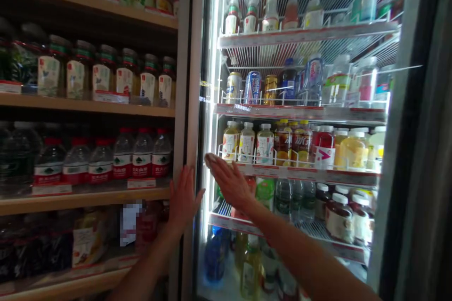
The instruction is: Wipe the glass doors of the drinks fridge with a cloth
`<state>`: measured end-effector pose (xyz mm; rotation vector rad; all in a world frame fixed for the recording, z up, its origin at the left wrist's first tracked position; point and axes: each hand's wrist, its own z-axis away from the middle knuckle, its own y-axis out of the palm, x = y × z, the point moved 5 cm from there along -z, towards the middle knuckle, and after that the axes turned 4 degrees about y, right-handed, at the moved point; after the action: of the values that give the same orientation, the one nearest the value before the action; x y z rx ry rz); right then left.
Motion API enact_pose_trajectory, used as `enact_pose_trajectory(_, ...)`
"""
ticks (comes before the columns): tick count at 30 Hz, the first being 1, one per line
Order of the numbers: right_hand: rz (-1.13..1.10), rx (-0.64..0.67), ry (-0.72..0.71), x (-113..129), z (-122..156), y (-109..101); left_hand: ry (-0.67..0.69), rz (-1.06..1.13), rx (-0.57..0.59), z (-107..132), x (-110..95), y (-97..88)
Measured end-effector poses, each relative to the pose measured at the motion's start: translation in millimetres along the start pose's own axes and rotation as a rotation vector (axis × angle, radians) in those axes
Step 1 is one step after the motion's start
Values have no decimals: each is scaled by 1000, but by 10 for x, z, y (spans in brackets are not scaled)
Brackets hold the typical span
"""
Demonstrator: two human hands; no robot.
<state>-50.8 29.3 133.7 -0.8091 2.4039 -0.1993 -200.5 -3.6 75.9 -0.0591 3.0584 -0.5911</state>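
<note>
A: Where do the hands stand at this moment?

B: Two bare hands are raised at the left edge of a tall cooler door of clear glass in a grey metal frame [409,47]. The left hand [183,193], fingers and thumb spread, is at the grey upright post [180,80]; the right hand [231,181], fingers straight and close together, reaches the glass's left edge. Contact cannot be confirmed.

A: And how far along are things?

B: Reflections suggest the door is shut. Neither hand grips anything. Three white-capped bottles with pale labels [246,146] stand at the left end of the cooler's middle shelf; red-capped clear plastic water bottles [102,164] line a wooden shelf up to its right edge.

A: What is left?

B: Any handling of the bottles, seemingly; whether the door is fully settled cannot be told.
</note>
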Motion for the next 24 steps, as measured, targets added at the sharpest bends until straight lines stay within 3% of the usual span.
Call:
enact_pose_trajectory(2, -15, 18, -66, 119, -95, 73, -11, -19, -11, 34, 91, -33)
enact_pose_trajectory(6, -36, 6, 19, 238, -86, 202, -25, -53, -36, 64, 193, -151)
enact_pose_trajectory(10, -68, 53, -191, 293, 82, 200, -9, -57, 15, 53, 136, -269)
enact_pose_trajectory(12, -49, 43, -155, 92, 84, 92, -19, -52, 50, 28, 66, -292)
enact_pose_trajectory(16, 26, -11, 80, -550, 121, -237, -29, -11, 84, -90, -171, -259)
enact_pose_trajectory(20, 94, 11, 55, -1010, 476, -546, 49, 62, 51, -268, -546, -189)
enact_pose_trajectory(24, 231, -136, 321, -1527, 906, -972, 147, 129, -35, -411, -977, -118)
